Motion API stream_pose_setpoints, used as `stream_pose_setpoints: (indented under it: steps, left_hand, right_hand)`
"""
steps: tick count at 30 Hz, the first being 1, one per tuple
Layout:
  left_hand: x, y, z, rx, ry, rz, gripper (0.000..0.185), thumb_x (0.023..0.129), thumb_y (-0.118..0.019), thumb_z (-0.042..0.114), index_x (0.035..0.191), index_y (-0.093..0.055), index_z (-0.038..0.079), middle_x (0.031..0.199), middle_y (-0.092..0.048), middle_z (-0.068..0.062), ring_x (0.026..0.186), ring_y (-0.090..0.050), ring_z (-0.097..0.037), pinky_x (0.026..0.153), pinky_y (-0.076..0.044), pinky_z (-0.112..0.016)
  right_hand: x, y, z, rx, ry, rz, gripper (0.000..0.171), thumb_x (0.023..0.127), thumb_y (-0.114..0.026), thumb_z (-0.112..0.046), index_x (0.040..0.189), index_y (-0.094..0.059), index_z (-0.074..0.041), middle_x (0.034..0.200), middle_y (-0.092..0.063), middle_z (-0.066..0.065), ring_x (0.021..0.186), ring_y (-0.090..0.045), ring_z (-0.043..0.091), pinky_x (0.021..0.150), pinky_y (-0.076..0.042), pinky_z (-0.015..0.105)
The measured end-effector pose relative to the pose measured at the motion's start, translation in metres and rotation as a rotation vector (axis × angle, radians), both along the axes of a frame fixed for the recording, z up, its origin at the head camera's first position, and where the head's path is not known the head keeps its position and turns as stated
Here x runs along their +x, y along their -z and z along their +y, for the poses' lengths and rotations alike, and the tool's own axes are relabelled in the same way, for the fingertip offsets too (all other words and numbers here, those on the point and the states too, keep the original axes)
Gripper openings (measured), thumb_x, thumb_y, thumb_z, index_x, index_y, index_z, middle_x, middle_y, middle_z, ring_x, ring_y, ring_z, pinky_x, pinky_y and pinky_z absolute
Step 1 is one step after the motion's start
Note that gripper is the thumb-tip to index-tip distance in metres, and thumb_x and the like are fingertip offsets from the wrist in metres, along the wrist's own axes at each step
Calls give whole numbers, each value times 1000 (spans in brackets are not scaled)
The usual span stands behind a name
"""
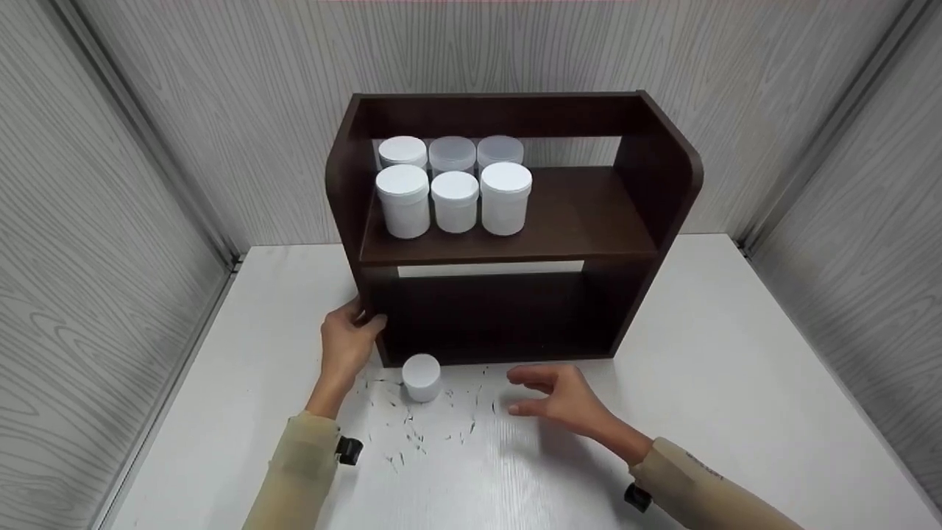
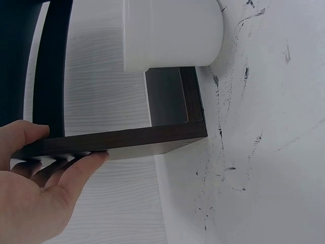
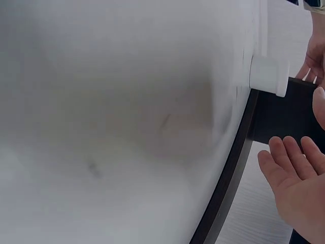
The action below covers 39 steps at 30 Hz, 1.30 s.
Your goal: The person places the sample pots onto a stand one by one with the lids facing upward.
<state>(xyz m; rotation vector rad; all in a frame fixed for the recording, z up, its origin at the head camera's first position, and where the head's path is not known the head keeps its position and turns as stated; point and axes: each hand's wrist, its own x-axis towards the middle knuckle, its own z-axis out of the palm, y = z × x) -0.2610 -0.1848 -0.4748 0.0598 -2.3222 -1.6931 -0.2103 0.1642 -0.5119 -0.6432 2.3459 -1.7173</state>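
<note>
My left hand (image 1: 346, 340) grips the left side panel of a dark brown two-tier shelf (image 1: 589, 221), thumb on the inner face and fingers on the outer one. In the left wrist view the panel (image 2: 117, 140) runs between that thumb and fingers. A small white lidded jar (image 1: 422, 379) stands upright on the table just in front of the shelf's lower left corner. To its right, my right hand (image 1: 563, 397) hovers with thumb and fingers spread apart, holding nothing. The right wrist view shows the jar (image 3: 266, 75) beyond the fingers of my right hand (image 3: 299, 188).
Several white lidded jars (image 1: 403, 202) stand in two rows on the left part of the upper tier; two back ones (image 1: 452, 151) look greyer. Dark scuff marks streak the white table (image 1: 699, 412). Wood-grain panels (image 1: 736, 73) enclose the back and sides.
</note>
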Motion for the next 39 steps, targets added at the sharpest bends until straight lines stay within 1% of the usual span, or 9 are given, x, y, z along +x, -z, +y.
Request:
stream_pose_setpoints:
  steps: [5, 11, 15, 19, 22, 27, 29, 35, 39]
  left_hand:
    - [-1, -1, -1, 10, 13, 1, 54, 98, -67, 6, 146, -53, -11, 142, -60, -28, 127, -63, -40, 101, -57, -44]
    - [0, 0, -2, 14, 12, 0, 55, 97, -68, 6, 147, -52, -12, 142, -61, -28, 126, -64, -40, 101, -57, -43]
    - [0, 0, -2, 19, 7, -1, 55, 97, -68, 6, 146, -52, -12, 142, -60, -29, 127, -63, -41, 101, -57, -43]
    - [0, -1, -2, 21, 13, -10, 57, 97, -68, 6, 147, -50, -13, 144, -59, -29, 128, -62, -41, 101, -57, -42]
    - [0, -1, -1, 23, 13, -14, 57, 97, -68, 7, 148, -49, -13, 144, -58, -29, 128, -62, -41, 101, -57, -41]
    - [0, 0, 0, 20, 9, -19, 59, 97, -69, 8, 148, -48, -14, 144, -58, -30, 128, -62, -42, 101, -57, -42]
    - [0, -1, 0, 17, 10, -19, 59, 97, -69, 8, 148, -48, -14, 144, -58, -30, 128, -62, -42, 101, -57, -42]
    - [1, -1, 0, 16, 16, 2, 56, 98, -68, 6, 147, -49, -13, 143, -59, -30, 127, -62, -42, 101, -57, -43]
    - [1, 0, -1, 20, 14, 8, 55, 97, -68, 6, 146, -51, -12, 141, -60, -29, 125, -64, -40, 100, -58, -42]
  right_hand:
    - [-7, 1, -19, -3, -47, -12, 58, 84, -92, -14, 132, -69, 7, 132, -68, 26, 128, -64, 35, 114, -48, 39]
    - [-17, 1, -43, -16, -83, -3, 61, 83, -92, -14, 135, -67, 7, 133, -67, 27, 128, -64, 34, 114, -47, 45]
    - [-25, 1, -59, 3, -76, 12, 64, 82, -93, -15, 136, -66, 6, 134, -68, 24, 128, -64, 30, 114, -47, 43]
    - [-32, 3, -72, 18, -63, 28, 67, 80, -95, -15, 137, -66, 5, 135, -68, 19, 129, -63, 30, 114, -47, 46]
    - [-37, 6, -82, 5, -80, 28, 68, 80, -94, -12, 139, -65, 5, 138, -67, 18, 130, -63, 32, 114, -48, 48]
    - [-42, 9, -95, 15, -94, 28, 71, 80, -95, -12, 140, -62, 7, 141, -65, 18, 130, -63, 29, 113, -49, 39]
    - [-44, 11, -99, 28, -89, 35, 71, 80, -95, -13, 140, -63, 5, 142, -65, 17, 130, -63, 29, 112, -49, 38]
    - [-51, 16, -113, 29, -93, 27, 73, 78, -97, -14, 140, -64, 3, 143, -64, 15, 130, -63, 29, 109, -52, 43]
    - [-55, 20, -120, 40, -90, 22, 73, 76, -98, -15, 140, -66, 2, 142, -65, 13, 128, -64, 26, 106, -54, 39]
